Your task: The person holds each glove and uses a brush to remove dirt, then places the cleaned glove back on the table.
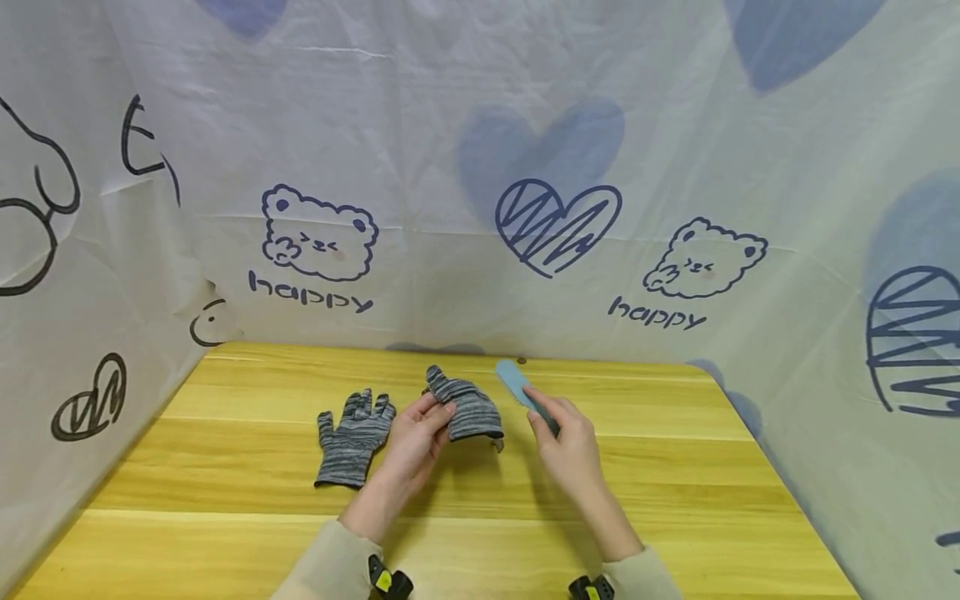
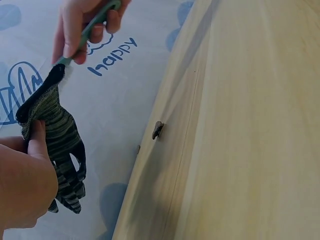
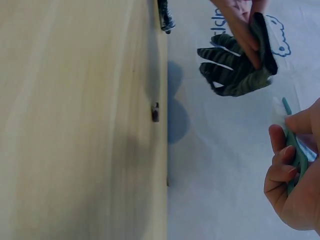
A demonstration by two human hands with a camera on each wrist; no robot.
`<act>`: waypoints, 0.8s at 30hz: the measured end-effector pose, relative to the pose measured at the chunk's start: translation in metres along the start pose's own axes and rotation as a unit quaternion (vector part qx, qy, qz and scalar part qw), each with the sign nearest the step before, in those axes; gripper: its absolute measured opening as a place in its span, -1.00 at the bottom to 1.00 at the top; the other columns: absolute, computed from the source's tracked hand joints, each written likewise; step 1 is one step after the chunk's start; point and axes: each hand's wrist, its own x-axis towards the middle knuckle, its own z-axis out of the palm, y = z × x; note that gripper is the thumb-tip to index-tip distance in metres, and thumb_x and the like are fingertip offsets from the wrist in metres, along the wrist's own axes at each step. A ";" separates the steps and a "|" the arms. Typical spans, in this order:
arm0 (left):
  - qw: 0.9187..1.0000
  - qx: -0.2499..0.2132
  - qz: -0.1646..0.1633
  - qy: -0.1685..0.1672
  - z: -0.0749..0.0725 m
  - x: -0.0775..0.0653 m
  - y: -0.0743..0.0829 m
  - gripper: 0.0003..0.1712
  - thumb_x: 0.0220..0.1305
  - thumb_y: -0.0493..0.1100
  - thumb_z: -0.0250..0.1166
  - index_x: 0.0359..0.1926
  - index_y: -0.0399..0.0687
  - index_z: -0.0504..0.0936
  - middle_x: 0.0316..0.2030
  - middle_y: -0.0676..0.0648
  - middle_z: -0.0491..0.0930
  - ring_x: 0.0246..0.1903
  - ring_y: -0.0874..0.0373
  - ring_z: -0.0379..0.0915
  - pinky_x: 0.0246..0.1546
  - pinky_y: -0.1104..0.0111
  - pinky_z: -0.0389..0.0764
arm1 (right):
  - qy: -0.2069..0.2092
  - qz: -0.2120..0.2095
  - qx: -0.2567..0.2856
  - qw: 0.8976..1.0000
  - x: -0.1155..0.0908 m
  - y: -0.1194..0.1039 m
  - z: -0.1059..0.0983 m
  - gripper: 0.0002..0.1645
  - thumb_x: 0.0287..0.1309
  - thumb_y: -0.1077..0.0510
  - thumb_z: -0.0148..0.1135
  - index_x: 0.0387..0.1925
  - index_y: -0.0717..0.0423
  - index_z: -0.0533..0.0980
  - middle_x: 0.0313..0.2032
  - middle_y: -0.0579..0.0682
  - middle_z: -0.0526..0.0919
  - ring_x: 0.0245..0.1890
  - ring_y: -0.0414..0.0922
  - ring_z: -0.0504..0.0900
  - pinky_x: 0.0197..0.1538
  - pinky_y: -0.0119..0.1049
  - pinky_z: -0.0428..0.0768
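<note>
My left hand [image 1: 414,442] pinches a grey-and-black striped knit glove [image 1: 472,410] above the table, thumb on the near side. In the left wrist view the dark cuff of the glove [image 2: 41,92] faces up, and its fingers hang down. My right hand [image 1: 567,442] grips the teal handle of a light blue brush [image 1: 512,379], whose long head tilts up and away. Pale, blurred bristles seem to line the brush [image 3: 278,112] in the right wrist view. A matching glove [image 1: 348,446] lies flat to the left, fingers pointing away.
Under the held glove, a small dark brown object [image 1: 497,446] lies on the wooden table [image 1: 675,517]. Another small dark spot [image 1: 522,360] shows at the table's back edge. A printed white cloth [image 1: 420,275] hangs behind and along both sides.
</note>
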 end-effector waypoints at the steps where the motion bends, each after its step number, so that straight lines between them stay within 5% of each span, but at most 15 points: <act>1: 1.000 0.000 0.000 0.000 0.000 0.000 0.000 -0.62 0.48 -0.49 0.12 0.27 -0.45 0.45 -0.46 0.09 0.43 -0.52 0.35 0.23 -0.54 0.56 0.33 | -0.002 -0.004 0.002 1.000 0.000 -0.001 0.000 -0.55 0.39 0.27 0.32 0.25 -0.04 0.66 -0.03 0.05 0.73 -0.19 -0.09 0.63 -0.17 -0.24 0.64; 11: 1.000 0.000 0.004 -0.006 -0.002 0.000 -0.002 -0.55 0.49 -0.51 0.08 0.34 -0.51 0.36 -0.37 0.08 0.49 -0.46 0.36 0.31 -0.48 0.57 0.41 | -0.021 -0.123 -0.013 0.992 -0.006 -0.018 0.004 -0.55 0.30 0.32 0.38 0.20 0.03 0.68 -0.17 0.01 0.73 -0.31 -0.16 0.59 -0.30 -0.20 0.64; 19: 1.000 0.011 0.007 -0.008 -0.002 0.000 -0.002 -0.49 0.51 -0.50 0.04 0.43 -0.53 0.32 0.06 -0.15 0.66 -0.10 0.32 0.60 -0.12 0.56 0.66 | -0.056 -0.134 -0.059 0.988 -0.014 -0.023 0.014 -0.52 0.26 0.30 0.42 0.19 -0.04 0.69 -0.17 -0.05 0.72 -0.28 -0.19 0.63 -0.24 -0.28 0.64; 24: 1.000 0.004 0.011 -0.013 -0.002 0.000 -0.001 -0.49 0.52 -0.50 0.01 0.43 -0.54 0.31 0.07 -0.16 0.65 -0.11 0.32 0.59 -0.19 0.58 0.63 | -0.061 -0.132 -0.065 0.987 -0.016 -0.022 0.018 -0.52 0.25 0.32 0.43 0.19 -0.02 0.69 -0.19 -0.05 0.72 -0.30 -0.19 0.62 -0.27 -0.27 0.65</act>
